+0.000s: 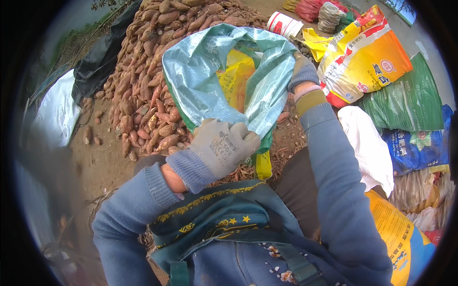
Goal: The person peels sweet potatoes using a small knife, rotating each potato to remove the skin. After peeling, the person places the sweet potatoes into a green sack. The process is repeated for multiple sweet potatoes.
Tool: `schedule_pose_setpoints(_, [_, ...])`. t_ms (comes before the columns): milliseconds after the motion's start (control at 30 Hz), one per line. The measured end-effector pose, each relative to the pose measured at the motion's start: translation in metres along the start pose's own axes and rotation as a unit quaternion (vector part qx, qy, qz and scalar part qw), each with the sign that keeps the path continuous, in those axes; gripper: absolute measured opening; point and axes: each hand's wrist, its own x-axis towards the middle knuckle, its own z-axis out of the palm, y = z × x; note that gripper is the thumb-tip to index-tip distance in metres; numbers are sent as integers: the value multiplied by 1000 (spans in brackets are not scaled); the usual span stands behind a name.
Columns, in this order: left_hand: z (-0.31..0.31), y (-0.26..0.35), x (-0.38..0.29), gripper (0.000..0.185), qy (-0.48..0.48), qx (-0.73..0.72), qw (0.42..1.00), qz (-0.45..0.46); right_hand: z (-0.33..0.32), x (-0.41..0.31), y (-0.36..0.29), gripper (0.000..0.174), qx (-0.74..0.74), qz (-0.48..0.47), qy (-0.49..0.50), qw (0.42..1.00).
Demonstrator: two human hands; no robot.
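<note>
A green woven plastic sack (193,82) stands in front of me, its pale inner side folded outward around a wide mouth. Deep inside, a yellow printed sheet or bag (234,77) shows through the opening. My left hand (225,144), in a grey coated work glove, grips the near rim with curled fingers. Around the far right rim my right hand (304,69) is closed, also gloved, its fingers partly hidden by the fold. A large heap of sweet potatoes (146,75) lies just left of and behind the sack.
To the right lie a yellow-orange fertilizer bag (368,60), a green sack (408,98), a blue bag (411,150) and a white sack (365,143). A white-and-red bucket (284,25) lies tipped behind. Black sheeting (103,57) borders the heap. Filled mesh bags (309,10) sit farther back.
</note>
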Motion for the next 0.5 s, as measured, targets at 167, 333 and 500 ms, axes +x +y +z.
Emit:
schedule_pose_setpoints(167, [40,9,-25,59,124,-87,988,19,-10,2,0,44,396,48,-10,917])
schedule_pose_setpoints(333, [61,-7,-14,69,17,-524,821,-227,-17,-30,-41,46,661,-43,-103,742])
schedule_pose_setpoints(500, [63,-50,24,93,77,-619,631,-462,-7,-77,-63,36,659,-110,-172,724])
